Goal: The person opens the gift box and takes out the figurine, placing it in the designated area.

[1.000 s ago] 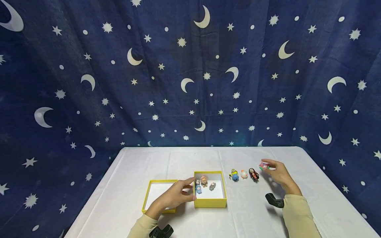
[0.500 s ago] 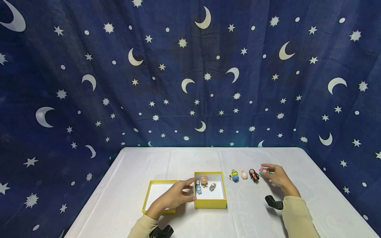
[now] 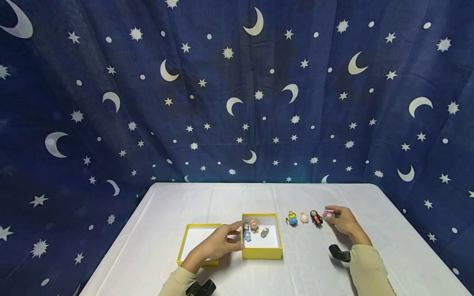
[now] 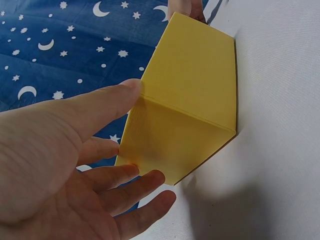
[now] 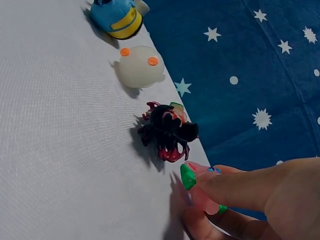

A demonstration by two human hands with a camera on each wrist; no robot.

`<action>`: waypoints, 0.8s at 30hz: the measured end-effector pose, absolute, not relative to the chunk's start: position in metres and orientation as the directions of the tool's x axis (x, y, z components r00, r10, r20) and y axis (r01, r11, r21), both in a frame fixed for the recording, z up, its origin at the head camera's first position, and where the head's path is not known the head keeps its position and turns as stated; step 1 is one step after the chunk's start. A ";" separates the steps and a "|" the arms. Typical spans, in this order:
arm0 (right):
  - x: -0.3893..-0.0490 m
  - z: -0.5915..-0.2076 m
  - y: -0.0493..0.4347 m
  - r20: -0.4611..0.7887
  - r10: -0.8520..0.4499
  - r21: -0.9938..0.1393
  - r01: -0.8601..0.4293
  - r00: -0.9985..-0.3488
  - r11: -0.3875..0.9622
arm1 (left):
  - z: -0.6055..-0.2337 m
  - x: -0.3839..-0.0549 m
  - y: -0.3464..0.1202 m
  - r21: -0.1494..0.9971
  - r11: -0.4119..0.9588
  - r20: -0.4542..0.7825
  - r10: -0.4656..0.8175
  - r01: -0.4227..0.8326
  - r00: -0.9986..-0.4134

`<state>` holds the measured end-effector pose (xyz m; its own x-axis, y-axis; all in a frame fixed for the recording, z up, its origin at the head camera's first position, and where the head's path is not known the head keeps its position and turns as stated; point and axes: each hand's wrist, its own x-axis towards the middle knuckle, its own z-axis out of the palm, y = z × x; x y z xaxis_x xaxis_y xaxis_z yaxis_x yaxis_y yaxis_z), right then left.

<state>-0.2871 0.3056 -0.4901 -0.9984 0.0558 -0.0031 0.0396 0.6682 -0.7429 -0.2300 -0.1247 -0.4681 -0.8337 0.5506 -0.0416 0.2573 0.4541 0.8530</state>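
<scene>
My right hand (image 3: 346, 222) pinches a pink toy figurine (image 3: 328, 213) with green feet between thumb and fingers, close over the table at the end of a row of toys. Beside it lies a figurine with long black hair (image 3: 316, 218). A pale round toy (image 3: 304, 218) with orange spots and a yellow-and-blue minion toy (image 3: 291, 218) continue the row leftward. My left hand (image 3: 218, 242) rests at the left side of a yellow box (image 3: 261, 253), thumb along its near corner in the left wrist view, other fingers loosely extended. Several small figurines, including a peach-maned one (image 3: 254, 225), are inside the box.
A shallow yellow lid (image 3: 196, 240) with a white inside lies left of the box, partly behind my left hand. White cloth covers the table (image 3: 311, 263). A dark blue curtain (image 3: 222, 82) with moons and stars hangs behind its far edge.
My right hand has lowered toward the table with the pink figurine, bringing it beside the black-haired one. My left hand and the box have stayed in place.
</scene>
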 end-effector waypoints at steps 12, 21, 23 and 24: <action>-0.289 -0.494 0.304 0.032 0.061 -0.687 0.022 -0.998 0.726 | -0.468 -0.230 -0.125 0.854 0.456 -0.046 0.548 0.252 -0.835; -0.289 -0.494 0.304 -0.015 0.088 -0.657 0.076 -0.996 0.750 | -0.467 -0.229 -0.124 0.853 0.457 -0.046 0.547 0.252 -0.836; -0.288 -0.494 0.304 -0.011 0.084 -0.650 0.071 -0.996 0.757 | -0.467 -0.228 -0.124 0.856 0.452 -0.044 0.548 0.252 -0.835; -0.288 -0.494 0.304 -0.009 0.084 -0.645 0.070 -0.996 0.761 | -0.467 -0.228 -0.125 0.856 0.451 -0.043 0.549 0.252 -0.835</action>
